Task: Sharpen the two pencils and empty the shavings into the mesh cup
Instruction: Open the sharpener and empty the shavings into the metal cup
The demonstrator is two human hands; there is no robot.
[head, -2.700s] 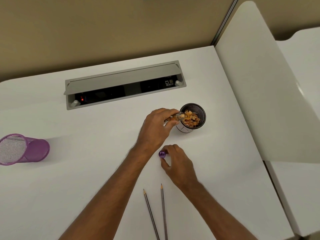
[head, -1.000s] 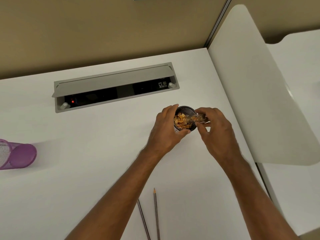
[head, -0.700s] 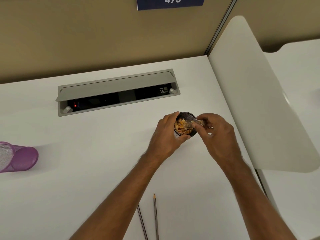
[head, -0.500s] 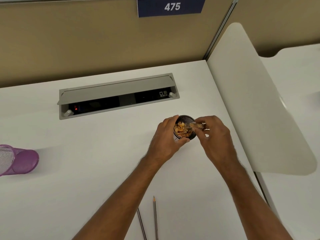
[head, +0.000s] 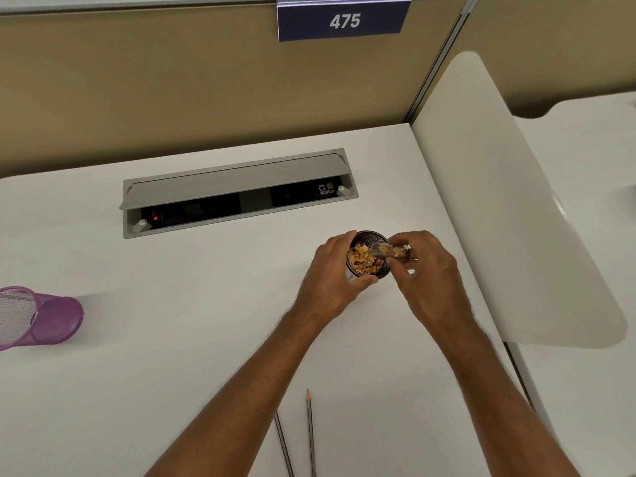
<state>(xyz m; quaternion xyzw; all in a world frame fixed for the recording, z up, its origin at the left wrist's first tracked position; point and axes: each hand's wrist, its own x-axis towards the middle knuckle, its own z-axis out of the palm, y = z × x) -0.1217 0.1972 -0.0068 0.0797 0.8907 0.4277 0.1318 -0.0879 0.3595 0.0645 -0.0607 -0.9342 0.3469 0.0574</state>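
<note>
A small black mesh cup stands on the white desk, filled with orange-brown pencil shavings. My left hand grips the cup from its left side. My right hand pinches a clear sharpener shavings case and holds it tipped over the cup's right rim, with shavings visible inside it. Two pencils lie side by side near the front edge, one with its point showing, the other partly hidden by my left forearm.
A purple mesh cup lies on its side at the far left. A grey cable box with its lid open sits in the desk behind the cup. A white divider panel rises along the right side.
My left hand passed the clear case to my right hand and now grips the cup. The right hand has let go of the purple piece. The view has tilted upward.
</note>
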